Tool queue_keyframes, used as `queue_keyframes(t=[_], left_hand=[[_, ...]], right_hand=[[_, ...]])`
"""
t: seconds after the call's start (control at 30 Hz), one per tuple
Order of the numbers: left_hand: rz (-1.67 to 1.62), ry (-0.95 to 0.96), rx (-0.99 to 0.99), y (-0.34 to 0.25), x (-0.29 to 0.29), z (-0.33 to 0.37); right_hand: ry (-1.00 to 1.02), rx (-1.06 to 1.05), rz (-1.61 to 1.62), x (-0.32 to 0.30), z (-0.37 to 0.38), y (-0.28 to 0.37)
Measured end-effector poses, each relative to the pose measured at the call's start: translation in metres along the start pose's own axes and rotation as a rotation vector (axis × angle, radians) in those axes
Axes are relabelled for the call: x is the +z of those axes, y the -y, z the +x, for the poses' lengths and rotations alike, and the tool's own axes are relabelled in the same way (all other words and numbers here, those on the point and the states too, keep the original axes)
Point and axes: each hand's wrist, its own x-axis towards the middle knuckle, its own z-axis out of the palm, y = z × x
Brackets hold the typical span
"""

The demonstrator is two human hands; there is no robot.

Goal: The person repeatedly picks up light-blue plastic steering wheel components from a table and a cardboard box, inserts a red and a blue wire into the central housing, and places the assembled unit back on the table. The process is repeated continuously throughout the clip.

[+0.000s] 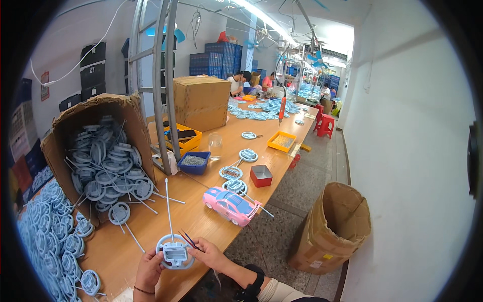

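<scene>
My left hand [149, 269] grips the left rim of a light blue toy steering wheel [175, 255] with a rectangular recess in its middle and a long thin white antenna [169, 206] pointing away. At its right rim, my right hand [209, 253] is closed on a pair of thin dark leads [187, 238], their tips just above the rim. Whether those fingers also touch the wheel I cannot tell. A pink toy car [230, 205] with blue windows stands on the table ahead. Beyond it lie several more blue steering wheels [231, 172].
A torn carton [58, 146] spills steering wheels at left, beside a heap of them [50, 246]. A blue bin [193, 164], glass jar [215, 146], red tin [261, 176], yellow tray [282, 141] and hanging red screwdriver [282, 109] stand farther off. An open carton [329, 226] sits on the floor, right.
</scene>
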Motion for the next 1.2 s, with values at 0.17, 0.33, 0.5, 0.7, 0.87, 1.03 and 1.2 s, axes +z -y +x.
queue_keyframes(t=[0.17,0.33,0.5,0.7,0.87,1.03,1.2], left_hand=[[-0.062,-0.164,0.121,0.007,-0.02,0.008],[-0.083,-0.274,0.216,-0.004,-0.024,0.011],[-0.074,-0.264,0.229,-0.009,-0.02,0.006],[-0.053,-0.276,0.221,-0.01,-0.012,0.003],[-0.038,-0.255,0.225,-0.006,-0.018,0.005],[-0.025,-0.289,0.203,-0.005,-0.014,0.006],[-0.009,-0.249,0.21,-0.003,-0.021,0.008]], right_hand=[[0.023,-0.004,0.046,0.003,-0.003,-0.002],[0.119,-0.051,-0.055,0.012,-0.005,0.0],[0.131,-0.023,-0.117,0.011,-0.006,0.0],[0.133,-0.02,-0.145,0.009,-0.005,-0.001],[0.125,-0.033,-0.145,0.007,-0.004,-0.004],[0.112,-0.057,-0.15,0.007,-0.004,-0.004],[0.131,-0.008,-0.157,0.008,-0.005,0.002]])
